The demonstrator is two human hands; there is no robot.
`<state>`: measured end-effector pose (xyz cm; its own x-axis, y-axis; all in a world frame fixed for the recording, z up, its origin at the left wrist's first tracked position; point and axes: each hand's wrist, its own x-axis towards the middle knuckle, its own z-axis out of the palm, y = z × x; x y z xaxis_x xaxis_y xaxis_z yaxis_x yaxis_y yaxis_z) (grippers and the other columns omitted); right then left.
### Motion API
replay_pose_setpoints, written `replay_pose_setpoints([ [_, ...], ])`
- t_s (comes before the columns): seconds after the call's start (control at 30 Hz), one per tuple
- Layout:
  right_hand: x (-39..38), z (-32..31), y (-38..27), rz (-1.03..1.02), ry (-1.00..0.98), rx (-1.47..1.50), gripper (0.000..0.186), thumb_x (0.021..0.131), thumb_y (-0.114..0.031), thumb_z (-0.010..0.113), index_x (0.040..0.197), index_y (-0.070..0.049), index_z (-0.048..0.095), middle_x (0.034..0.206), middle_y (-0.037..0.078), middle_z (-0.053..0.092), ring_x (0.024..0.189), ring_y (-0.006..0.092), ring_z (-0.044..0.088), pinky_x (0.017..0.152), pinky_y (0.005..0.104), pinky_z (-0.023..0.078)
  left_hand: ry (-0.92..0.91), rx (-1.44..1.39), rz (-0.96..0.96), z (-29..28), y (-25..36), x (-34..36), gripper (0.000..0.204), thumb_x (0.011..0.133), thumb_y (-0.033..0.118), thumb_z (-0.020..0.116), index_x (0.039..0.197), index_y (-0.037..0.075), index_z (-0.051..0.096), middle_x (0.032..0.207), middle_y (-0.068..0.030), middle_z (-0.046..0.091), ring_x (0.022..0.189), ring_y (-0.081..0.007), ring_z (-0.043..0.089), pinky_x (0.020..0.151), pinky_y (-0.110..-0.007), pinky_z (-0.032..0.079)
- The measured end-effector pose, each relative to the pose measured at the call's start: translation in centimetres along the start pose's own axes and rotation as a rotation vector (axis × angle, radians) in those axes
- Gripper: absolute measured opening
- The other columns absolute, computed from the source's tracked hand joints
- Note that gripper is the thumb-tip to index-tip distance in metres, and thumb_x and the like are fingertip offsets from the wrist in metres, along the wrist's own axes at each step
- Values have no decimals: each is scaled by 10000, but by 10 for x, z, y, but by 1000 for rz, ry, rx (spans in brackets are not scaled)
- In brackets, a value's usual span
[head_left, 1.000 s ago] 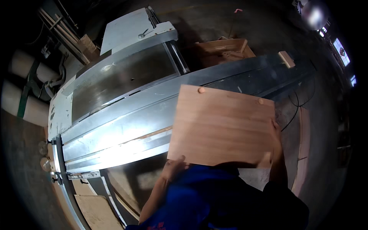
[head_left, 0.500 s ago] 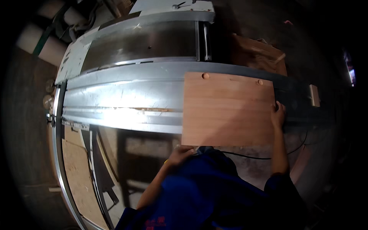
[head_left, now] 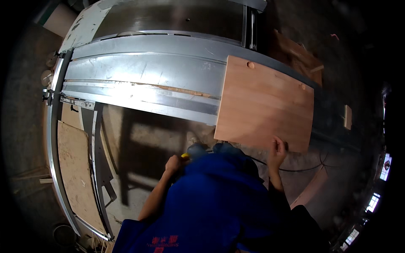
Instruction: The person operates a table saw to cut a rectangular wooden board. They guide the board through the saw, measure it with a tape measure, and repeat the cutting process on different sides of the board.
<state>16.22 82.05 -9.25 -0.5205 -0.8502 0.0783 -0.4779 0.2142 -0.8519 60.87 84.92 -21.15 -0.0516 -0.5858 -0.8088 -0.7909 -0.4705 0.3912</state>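
A reddish-brown wooden panel point(head_left: 265, 105) lies on the right part of a sliding metal machine table point(head_left: 139, 69). It has two round recesses near its far edge. My right hand point(head_left: 276, 152) is at the panel's near edge, its fingers stretched over the wood; whether they touch it is hard to tell. At the left side of my waist, my left hand point(head_left: 172, 163) is curled, with its fingertips at a small yellow thing point(head_left: 184, 156). The kind of that yellow thing is too small to make out.
A metal rail point(head_left: 52, 139) runs down the left, beside a brown board point(head_left: 76, 164) on a side frame. A small wooden block point(head_left: 347, 117) sits beyond the panel at right. Behind the table stands a wooden box point(head_left: 295, 52). A black cable point(head_left: 295, 170) crosses the floor.
My right hand has left the panel's right edge for its near edge. My left hand has come away from the panel's near left corner to the yellow thing. The view has shifted and turned.
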Motion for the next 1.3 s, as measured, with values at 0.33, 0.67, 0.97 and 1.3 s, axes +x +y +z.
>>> replay_pose_setpoints([
  [0.33,-84,30,-22,178,-245,97,195,1015,-98,643,1160,18,704,947,86,725,873,148,689,812,285,552,40,382,284,-35,10,1,431,888,524,705,1047,131,784,985,-181,752,919,-385,728,791,-488,591],
  [0.67,-92,25,-28,330,-411,107,218,1035,-159,633,1145,14,706,925,58,713,849,122,650,791,265,528,249,327,602,-41,-29,-4,215,904,351,710,1019,192,797,1178,-144,659,1020,-342,682,866,-466,558],
  [0.97,-56,12,15,345,-522,43,255,1035,-214,639,1118,16,710,975,91,731,906,169,684,840,287,533,174,-210,302,-29,-14,20,442,825,229,788,1227,88,668,1103,-187,722,1005,-429,680,878,-482,549],
  [1.3,33,5,-92,289,-1072,202,319,1021,-145,660,1308,-7,647,1131,101,721,1016,156,691,890,280,542,312,-828,313,-57,128,-112,305,880,21,730,1176,-20,675,998,-54,720,900,-141,666,843,-302,544],
])
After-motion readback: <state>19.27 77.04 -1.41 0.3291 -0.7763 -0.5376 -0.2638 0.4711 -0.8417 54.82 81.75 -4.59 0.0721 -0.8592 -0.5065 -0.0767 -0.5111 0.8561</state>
